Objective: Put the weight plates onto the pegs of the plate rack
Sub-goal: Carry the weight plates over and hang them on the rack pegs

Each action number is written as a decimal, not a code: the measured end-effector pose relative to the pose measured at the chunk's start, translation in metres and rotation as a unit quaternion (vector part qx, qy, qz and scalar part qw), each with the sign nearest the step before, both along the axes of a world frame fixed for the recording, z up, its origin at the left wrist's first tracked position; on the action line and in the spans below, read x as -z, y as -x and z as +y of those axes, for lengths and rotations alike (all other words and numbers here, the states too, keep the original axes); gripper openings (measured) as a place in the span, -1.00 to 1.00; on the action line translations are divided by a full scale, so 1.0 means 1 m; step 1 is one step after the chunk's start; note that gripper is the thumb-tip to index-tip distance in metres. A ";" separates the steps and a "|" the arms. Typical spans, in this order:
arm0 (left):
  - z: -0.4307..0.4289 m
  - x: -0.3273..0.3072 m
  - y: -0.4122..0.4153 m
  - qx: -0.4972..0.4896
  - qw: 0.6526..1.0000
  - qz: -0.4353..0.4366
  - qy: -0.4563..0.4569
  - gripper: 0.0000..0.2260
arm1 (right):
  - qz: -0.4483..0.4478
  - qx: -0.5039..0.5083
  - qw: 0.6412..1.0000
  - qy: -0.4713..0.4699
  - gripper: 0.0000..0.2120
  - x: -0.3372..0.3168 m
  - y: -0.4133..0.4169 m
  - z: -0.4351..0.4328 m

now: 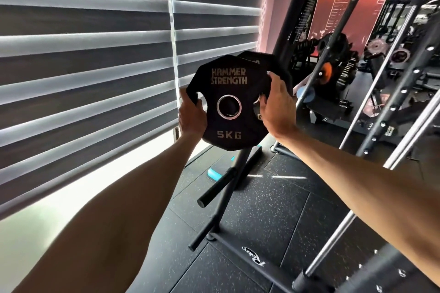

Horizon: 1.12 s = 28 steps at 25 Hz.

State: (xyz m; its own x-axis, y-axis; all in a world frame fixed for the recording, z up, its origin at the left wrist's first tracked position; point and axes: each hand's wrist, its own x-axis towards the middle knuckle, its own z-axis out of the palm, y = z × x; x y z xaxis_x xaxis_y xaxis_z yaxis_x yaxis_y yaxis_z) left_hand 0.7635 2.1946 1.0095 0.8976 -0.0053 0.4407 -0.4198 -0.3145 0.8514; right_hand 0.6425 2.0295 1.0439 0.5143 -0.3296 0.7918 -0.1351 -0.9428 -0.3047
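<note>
A black 5 kg weight plate (228, 126) marked HAMMER STRENGTH is held upright at chest height, its steel-ringed centre hole facing me. My left hand (191, 116) grips its left handle slot and my right hand (277, 108) grips its right side. Right behind it sits a second black plate (256, 58), only its top edge showing; the peg under it is hidden. The black plate rack (234, 173) slants down below the plates, with a bare peg (217, 189) low on its left and another peg (198, 241) near the floor.
Striped window blinds (95, 66) fill the left side, close to the rack. A power rack with steel uprights (392, 114) stands at right, its base bar (252, 260) crossing the dark rubber floor. More gym machines and plates stand at the back right.
</note>
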 end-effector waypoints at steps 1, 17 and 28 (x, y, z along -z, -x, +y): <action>-0.002 0.000 -0.001 0.001 1.000 0.014 -0.005 -0.73 | 0.004 -0.003 1.000 0.013 -0.45 0.001 0.002 -0.001; -0.030 -0.011 -0.022 -0.002 0.983 0.058 -0.173 -0.47 | 0.040 -0.096 0.983 0.153 -0.43 -0.001 0.007 -0.030; -0.059 -0.012 -0.051 0.072 0.981 0.108 -0.141 -0.66 | 0.109 0.004 0.989 0.103 -0.47 -0.014 0.005 -0.045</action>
